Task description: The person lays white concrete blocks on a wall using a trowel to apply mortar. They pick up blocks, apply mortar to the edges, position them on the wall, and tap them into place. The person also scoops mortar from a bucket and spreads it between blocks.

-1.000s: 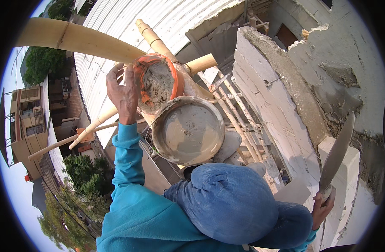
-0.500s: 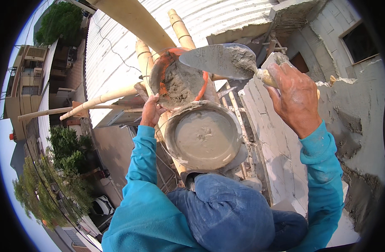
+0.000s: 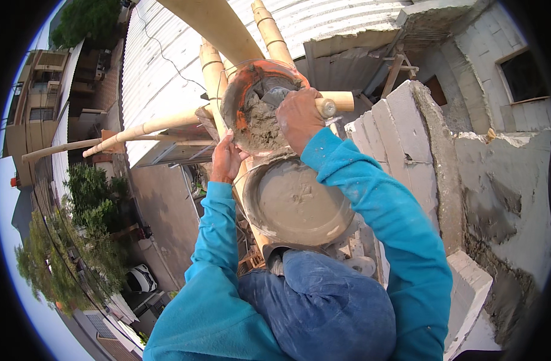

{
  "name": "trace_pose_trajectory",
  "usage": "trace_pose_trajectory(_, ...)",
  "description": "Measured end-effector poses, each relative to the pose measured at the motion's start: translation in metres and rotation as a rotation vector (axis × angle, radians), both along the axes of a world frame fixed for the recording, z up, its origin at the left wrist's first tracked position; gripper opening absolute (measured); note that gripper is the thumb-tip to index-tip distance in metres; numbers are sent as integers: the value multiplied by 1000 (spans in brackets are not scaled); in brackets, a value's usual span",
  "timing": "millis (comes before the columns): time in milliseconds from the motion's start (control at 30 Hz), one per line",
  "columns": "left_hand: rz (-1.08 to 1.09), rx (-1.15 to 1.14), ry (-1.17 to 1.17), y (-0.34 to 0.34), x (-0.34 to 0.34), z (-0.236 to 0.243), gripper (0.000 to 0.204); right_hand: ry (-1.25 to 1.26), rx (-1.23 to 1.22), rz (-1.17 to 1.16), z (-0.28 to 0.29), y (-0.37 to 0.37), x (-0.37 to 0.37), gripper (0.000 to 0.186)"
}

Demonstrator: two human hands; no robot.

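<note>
My left hand (image 3: 226, 157) grips the near left rim of an orange bucket (image 3: 240, 108), thumb up against the edge. Thick grey mortar (image 3: 257, 128) lies inside it, and its walls are smeared with the same stuff. Over this bucket my right hand (image 3: 299, 119) is closed round a trowel; the handle is hidden in the fist. Part of the trowel's blade (image 3: 275, 95) shows at the mortar, the rest being covered or sunk. Just nearer to me stands a round tub (image 3: 251, 198) of smooth, wet grey mix, partly beneath my right forearm.
Bamboo poles (image 3: 144, 132) cross around the buckets, and a thick post (image 3: 218, 30) rises beyond them. To the right runs a block wall (image 3: 408, 129) with a rough mortar edge. A corrugated roof (image 3: 167, 66) spreads at the far left. The ground lies far below.
My right hand has swung left with the trowel, from above the block wall into the orange bucket. My left hand keeps its hold on the rim.
</note>
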State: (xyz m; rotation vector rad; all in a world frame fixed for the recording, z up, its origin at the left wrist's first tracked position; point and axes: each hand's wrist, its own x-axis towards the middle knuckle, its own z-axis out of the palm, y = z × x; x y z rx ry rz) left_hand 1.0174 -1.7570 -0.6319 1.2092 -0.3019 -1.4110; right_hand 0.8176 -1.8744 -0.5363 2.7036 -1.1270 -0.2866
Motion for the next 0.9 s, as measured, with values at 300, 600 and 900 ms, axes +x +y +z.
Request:
trace_pose_trajectory(300, 37, 53, -39, -1, 1, -4, 47, -333, 383, -62, -6, -3, -19, 16)
trace_pose_trajectory(600, 25, 33, -6, 0, 18, -23, 44, -707, 525, -255, -18, -1, -69, 20)
trace_pose_trajectory(900, 32, 69, -9, -2, 28, -25, 43, -895, 543, -444, 20, 54, -194, 35)
